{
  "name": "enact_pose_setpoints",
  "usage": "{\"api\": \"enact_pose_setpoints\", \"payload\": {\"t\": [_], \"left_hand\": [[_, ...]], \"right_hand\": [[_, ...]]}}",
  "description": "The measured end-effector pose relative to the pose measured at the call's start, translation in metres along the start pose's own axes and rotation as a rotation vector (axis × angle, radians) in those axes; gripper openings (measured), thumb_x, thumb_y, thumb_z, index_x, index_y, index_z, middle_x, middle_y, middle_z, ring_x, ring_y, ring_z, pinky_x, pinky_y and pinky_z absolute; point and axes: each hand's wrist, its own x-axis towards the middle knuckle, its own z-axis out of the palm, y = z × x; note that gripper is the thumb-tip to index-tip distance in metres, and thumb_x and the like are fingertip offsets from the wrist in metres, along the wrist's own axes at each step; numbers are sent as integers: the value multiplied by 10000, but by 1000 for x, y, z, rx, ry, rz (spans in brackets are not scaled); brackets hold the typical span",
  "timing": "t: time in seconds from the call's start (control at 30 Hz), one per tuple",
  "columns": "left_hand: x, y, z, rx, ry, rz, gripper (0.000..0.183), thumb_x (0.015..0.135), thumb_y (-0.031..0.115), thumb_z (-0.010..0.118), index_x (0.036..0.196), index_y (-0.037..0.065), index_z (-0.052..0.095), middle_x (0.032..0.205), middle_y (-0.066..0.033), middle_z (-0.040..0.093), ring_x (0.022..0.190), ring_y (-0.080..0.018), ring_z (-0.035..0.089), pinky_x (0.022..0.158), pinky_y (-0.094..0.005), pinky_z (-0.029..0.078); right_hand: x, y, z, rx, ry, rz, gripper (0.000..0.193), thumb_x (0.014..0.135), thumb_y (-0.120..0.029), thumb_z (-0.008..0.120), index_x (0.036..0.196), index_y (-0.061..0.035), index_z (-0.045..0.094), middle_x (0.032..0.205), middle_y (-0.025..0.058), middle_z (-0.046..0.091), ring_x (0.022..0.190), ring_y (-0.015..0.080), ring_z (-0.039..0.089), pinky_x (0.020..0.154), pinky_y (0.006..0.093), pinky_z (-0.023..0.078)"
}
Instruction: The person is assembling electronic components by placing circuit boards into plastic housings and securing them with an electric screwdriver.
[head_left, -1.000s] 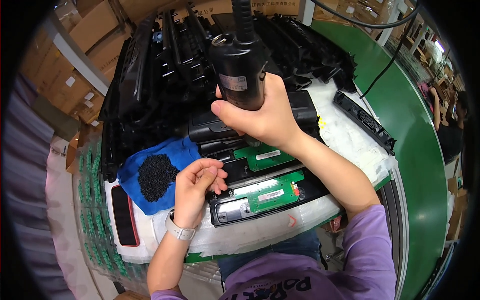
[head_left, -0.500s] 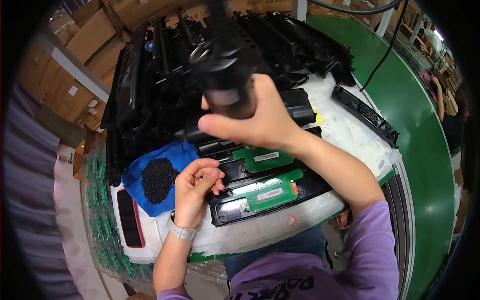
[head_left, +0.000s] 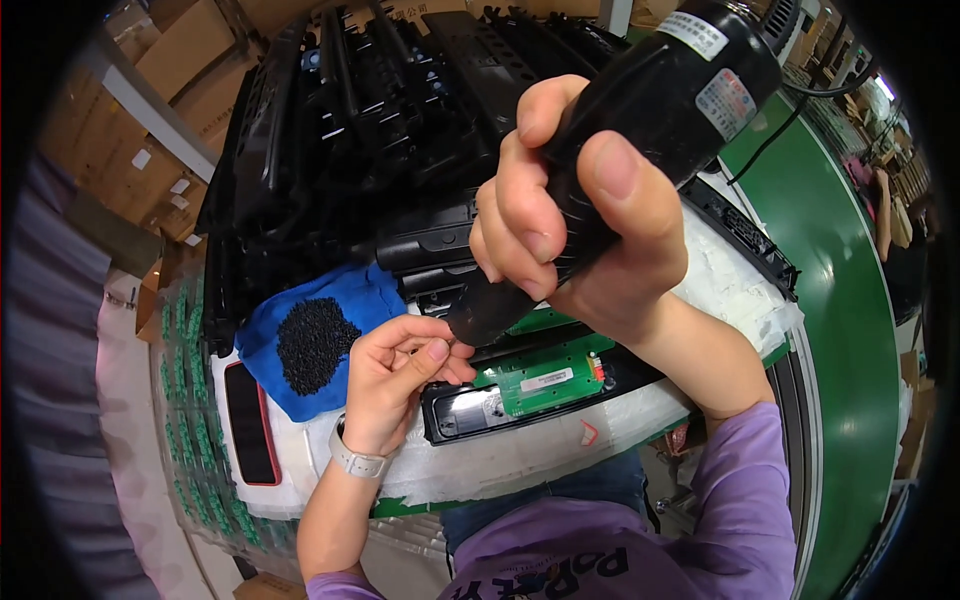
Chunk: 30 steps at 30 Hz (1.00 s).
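Note:
My right hand (head_left: pixel 610 240) grips a black electric screwdriver (head_left: pixel 650 100), tilted with its nose down and to the left. My left hand (head_left: pixel 390 380) is closed in a pinch beside that nose; what the fingers hold is too small to make out. Just right of my left fingertips, a green circuit board (head_left: pixel 545 395) lies in a long black plastic housing (head_left: pixel 462 412). A second green board (head_left: pixel 540 318) sits behind it, partly covered by the screwdriver and my right hand. Left of my left hand, a pile of small black screws (head_left: pixel 315 345) rests on a blue cloth (head_left: pixel 258 350).
A phone with a red edge (head_left: pixel 250 425) lies at the table's left. Black plastic parts (head_left: pixel 400 120) are stacked high at the back. Another black part (head_left: pixel 745 235) lies at the right on the white table covering (head_left: pixel 700 265). Green boards in clear trays (head_left: pixel 195 440) stand at far left.
The screwdriver has swung from upright over the boards to a tilt, its body up and to the right, its nose down by my left fingers. My left hand stays pinched near the cloth.

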Motion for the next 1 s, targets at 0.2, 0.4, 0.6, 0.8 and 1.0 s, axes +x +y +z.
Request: {"api": "enact_pose_setpoints", "payload": {"t": [0.2, 0.4, 0.6, 0.8, 1.0], "left_hand": [[-1, 2, 1, 25, 14, -26, 156, 875, 44, 572, 1009, -35, 584, 901, -178, 653, 731, -194, 655, 674, -261, 527], [-1, -3, -1, 13, 22, -11, 159, 873, 49, 577, 1013, -27, 576, 902, -172, 654, 735, -193, 656, 680, -261, 532], [-3, -3, -3, -260, -43, -83, 167, 886, 59, 557, 1030, -27, 561, 907, -162, 649, 735, -184, 648, 679, -252, 527], [-2, 0, 7, -87, 136, -4, 175, 927, 102, 461, 1017, -31, 533, 935, -159, 610, 728, -139, 536, 671, -233, 426], [1, 0, 5, -73, 226, 64, 153, 925, 19, 347, 1030, -23, 450, 1084, -235, 569, 941, -240, 593, 804, -277, 454]], "right_hand": [[1, 0, -5, 7, 8, -32, 363, 897, -401, 434, 1053, -72, 437, 598, 11, 480, 403, 110, 432, 477, 292, 405], [-1, 3, -1, -10, 23, -11, 372, 906, -405, 415, 1066, -70, 444, 598, 12, 479, 405, 112, 436, 484, 300, 414], [1, 5, -5, 149, 100, -46, 369, 916, -413, 394, 1039, -75, 476, 594, 9, 473, 413, 120, 441, 489, 314, 421], [13, -11, -7, -129, 185, 216, 254, 848, -237, 522, 955, -9, 490, 543, 35, 452, 376, 123, 424, 409, 274, 384], [14, 14, -19, -324, 93, 149, 197, 750, -152, 706, 718, -21, 562, 518, 3, 503, 399, 66, 458, 366, 210, 337]]}}
